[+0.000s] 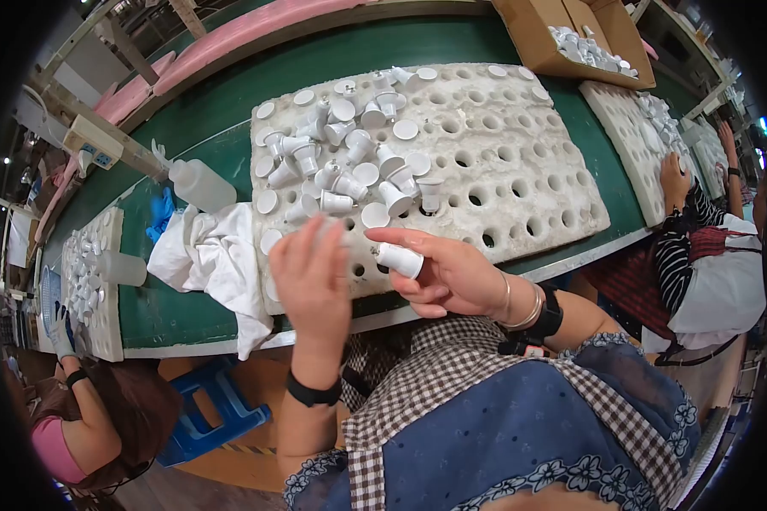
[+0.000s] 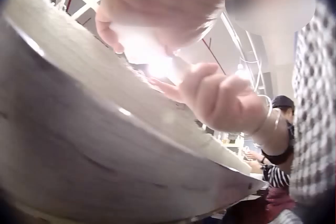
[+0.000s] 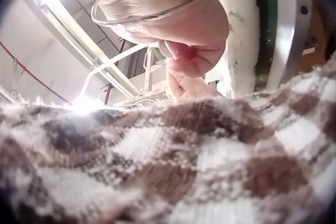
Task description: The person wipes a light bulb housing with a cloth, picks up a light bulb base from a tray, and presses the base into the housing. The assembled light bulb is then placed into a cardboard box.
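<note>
My right hand holds a white spotlight bulb housing between thumb and fingers, its metal-pinned end pointing left. Beside it my left hand is raised over the near edge of the foam board and blurred by motion. In the left wrist view a bright, overexposed white piece shows between the left thumb and fingers; its kind is unclear. Many similar white housings and flat white discs lie heaped on the holed white foam board. One housing stands on the board near the right hand.
A white cloth hangs over the table's front edge, with a plastic bottle behind it. A cardboard box of white parts stands at the back right. Other people work at boards on both sides. A blue stool stands below the table.
</note>
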Demonstrator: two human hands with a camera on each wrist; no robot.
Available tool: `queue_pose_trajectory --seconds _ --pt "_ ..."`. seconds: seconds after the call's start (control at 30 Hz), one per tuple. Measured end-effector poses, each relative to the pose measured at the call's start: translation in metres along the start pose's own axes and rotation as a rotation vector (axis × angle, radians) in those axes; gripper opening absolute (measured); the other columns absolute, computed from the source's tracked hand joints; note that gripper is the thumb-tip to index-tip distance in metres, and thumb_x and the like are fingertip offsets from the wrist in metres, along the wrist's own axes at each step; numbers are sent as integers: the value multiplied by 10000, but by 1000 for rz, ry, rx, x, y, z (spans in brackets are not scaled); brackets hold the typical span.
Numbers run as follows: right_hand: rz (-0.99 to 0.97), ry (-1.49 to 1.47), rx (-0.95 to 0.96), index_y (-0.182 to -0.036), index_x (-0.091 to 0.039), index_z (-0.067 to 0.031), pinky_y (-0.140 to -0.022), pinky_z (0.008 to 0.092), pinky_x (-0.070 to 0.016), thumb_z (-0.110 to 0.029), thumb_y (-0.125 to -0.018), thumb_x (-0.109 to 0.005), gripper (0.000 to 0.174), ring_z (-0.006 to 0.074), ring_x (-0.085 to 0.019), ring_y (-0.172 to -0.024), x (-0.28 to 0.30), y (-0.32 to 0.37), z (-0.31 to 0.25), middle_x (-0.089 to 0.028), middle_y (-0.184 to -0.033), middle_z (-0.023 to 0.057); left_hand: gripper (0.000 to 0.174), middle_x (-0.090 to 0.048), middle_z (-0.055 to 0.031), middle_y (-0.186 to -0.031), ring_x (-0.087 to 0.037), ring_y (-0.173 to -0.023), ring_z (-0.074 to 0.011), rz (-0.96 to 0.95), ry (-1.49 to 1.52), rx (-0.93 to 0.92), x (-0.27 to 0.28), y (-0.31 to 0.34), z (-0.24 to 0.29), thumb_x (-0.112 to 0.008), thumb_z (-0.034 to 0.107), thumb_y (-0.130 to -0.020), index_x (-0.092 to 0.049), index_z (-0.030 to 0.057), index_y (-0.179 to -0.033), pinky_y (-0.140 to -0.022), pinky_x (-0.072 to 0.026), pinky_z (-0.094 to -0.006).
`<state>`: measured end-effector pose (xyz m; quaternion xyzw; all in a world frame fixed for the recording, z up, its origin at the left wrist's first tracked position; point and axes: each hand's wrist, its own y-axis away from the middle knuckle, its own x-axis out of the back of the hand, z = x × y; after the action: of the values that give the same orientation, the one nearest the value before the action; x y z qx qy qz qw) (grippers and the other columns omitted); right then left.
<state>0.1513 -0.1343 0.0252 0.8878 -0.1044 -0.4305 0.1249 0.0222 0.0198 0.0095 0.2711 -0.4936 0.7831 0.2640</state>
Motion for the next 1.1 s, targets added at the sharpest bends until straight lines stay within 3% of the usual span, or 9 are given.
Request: queue_pose_trajectory --seconds 0.17,0.23,0.47,0.7,0.83,0.93,0.97,1.03,1.1 --pt "-50 -24 1 -1487 -273 -140 -427 222 -356 -284 -1023 -288 486 61 -291 -496 4 1 -7 -472 -776 44 338 -602 -153 -1182 -533 -1079 -350 244 -121 207 35 11 -55 -674 149 -828 -641 48 -1149 -962 -391 -433" --pt "-15 89 57 -1486 -266 -121 -444 217 -362 -290 -1024 -289 493 65 -302 -513 2 2 -5 -478 -782 48 416 -600 -172 -1173 -532 -1082 -366 196 -269 545 49 21 -79 -719 168 -773 -631 31 -1156 -953 -399 -432" --pt "-31 327 92 -1492 -216 -87 -494 224 -395 -300 -1021 -305 525 69 -350 -548 -6 -16 0 -513 -826 44 327 -642 -148 -1026 -609 -921 -306 -20 -23 796 57 56 -130 -708 59 -718 -630 -9 -1029 -855 -466 -353" --pt "-24 393 -58 -1464 -274 -124 -489 232 -420 -319 -1006 -347 503 78 -406 -549 -29 -49 13 -532 -779 44 332 -510 -161 -1298 -529 -1138 -286 31 679 245 51 32 -32 -682 -7 -698 -614 64 -1016 -976 -403 -369" --pt "118 381 -128 -1082 -517 -96 -433 260 -407 -370 -978 -407 313 109 -494 -520 -43 -62 25 -521 -732 47 347 -579 -151 -1155 -579 -982 -259 48 436 108 31 31 -18 -747 41 -738 -609 45 -1056 -844 -464 -341" --pt "-215 1173 929 -1006 -516 -68 -410 256 -379 -339 -992 -387 300 98 -406 -463 -20 -86 49 -491 -704 45 272 -617 -95 -1023 -590 -900 -186 118 720 511 27 33 -26 -708 18 -802 -603 15 -1054 -778 -478 -300" --pt "-216 1173 924 -1006 -516 -68 -410 256 -379 -339 -992 -387 300 98 -406 -463 -15 -88 48 -491 -704 45 272 -617 -95 -1023 -590 -900 -186 120 721 516 27 31 -25 -708 18 -802 -603 15 -1054 -778 -478 -300" --pt "-114 126 -288 -1188 -506 -67 -421 228 -358 -304 -994 -355 342 75 -356 -464 -38 -77 28 -500 -766 51 221 -623 -60 -974 -581 -873 -134 334 760 685 29 22 -22 -661 -5 -852 -595 -7 -1063 -768 -476 -265" --pt "-184 9 -266 -1271 -467 -103 -398 194 -295 -296 -1010 -301 365 54 -252 -452 -49 -68 16 -464 -737 45 220 -608 -60 -1034 -588 -907 -132 561 885 759 33 19 -54 -591 42 -917 -565 0 -1131 -814 -490 -275"
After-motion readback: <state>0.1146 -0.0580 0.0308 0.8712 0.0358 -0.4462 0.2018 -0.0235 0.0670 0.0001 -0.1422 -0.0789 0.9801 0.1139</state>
